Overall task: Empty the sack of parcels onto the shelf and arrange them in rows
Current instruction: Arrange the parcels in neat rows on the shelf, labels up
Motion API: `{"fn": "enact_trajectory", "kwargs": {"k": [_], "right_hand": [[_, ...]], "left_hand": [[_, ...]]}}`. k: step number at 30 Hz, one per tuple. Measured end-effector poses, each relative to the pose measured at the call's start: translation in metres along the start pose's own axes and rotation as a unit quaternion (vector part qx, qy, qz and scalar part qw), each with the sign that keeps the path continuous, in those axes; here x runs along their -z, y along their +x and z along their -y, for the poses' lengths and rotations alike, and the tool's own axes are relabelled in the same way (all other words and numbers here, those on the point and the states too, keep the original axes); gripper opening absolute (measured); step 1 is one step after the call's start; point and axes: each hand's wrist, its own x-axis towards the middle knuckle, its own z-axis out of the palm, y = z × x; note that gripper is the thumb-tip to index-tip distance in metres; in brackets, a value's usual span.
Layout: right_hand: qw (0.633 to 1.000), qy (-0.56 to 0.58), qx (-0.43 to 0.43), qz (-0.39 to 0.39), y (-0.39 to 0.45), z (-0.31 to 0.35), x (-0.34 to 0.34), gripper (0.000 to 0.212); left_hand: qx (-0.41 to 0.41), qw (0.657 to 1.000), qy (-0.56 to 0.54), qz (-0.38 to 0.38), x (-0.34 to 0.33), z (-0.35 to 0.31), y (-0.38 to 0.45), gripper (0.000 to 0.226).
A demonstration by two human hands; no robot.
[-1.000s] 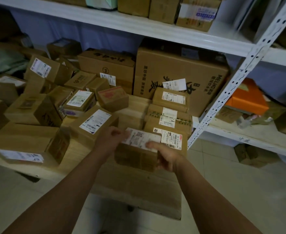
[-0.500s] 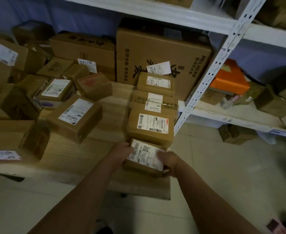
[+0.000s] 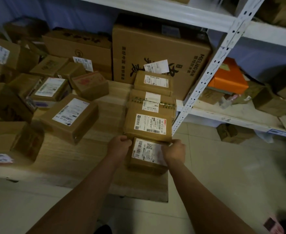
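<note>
Small labelled parcel (image 3: 147,155) sits on the wooden shelf (image 3: 68,157), gripped between the left hand (image 3: 120,146) and right hand (image 3: 174,152), fingers curled on its sides, just beyond them a row of parcels (image 3: 150,115).

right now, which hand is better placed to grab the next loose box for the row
Left. The left hand is on the side nearest the tilted loose box; the right hand sits at the small parcel's far side, by the shelf post.

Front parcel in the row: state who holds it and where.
Both hands grip the front parcel: left hand on its left side, right hand on its right side, resting on the shelf.
</note>
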Motion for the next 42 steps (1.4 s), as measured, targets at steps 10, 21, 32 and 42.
{"fn": "enact_trajectory", "kwargs": {"k": [10, 21, 32, 42], "right_hand": [[0.975, 0.123, 0.119, 0.145, -0.030, 0.085, -0.046, 0.029], [0.954, 0.058, 0.042, 0.290, -0.030, 0.179, -0.135, 0.040], [0.951, -0.009, -0.006, 0.308, -0.024, 0.205, -0.180, 0.049], [0.937, -0.182, 0.176, 0.240, 0.022, 0.217, -0.165, 0.111]], "left_hand": [[-0.037, 0.991, 0.017, -0.127, 0.103, -0.010, 0.026, 0.020], [-0.023, 0.978, 0.090, -0.187, 0.206, -0.040, 0.123, 0.028], [0.105, 0.979, 0.172, 0.030, 0.217, -0.040, 0.179, 0.036], [-0.112, 0.953, 0.276, -0.064, 0.181, -0.077, 0.226, 0.018]]}}
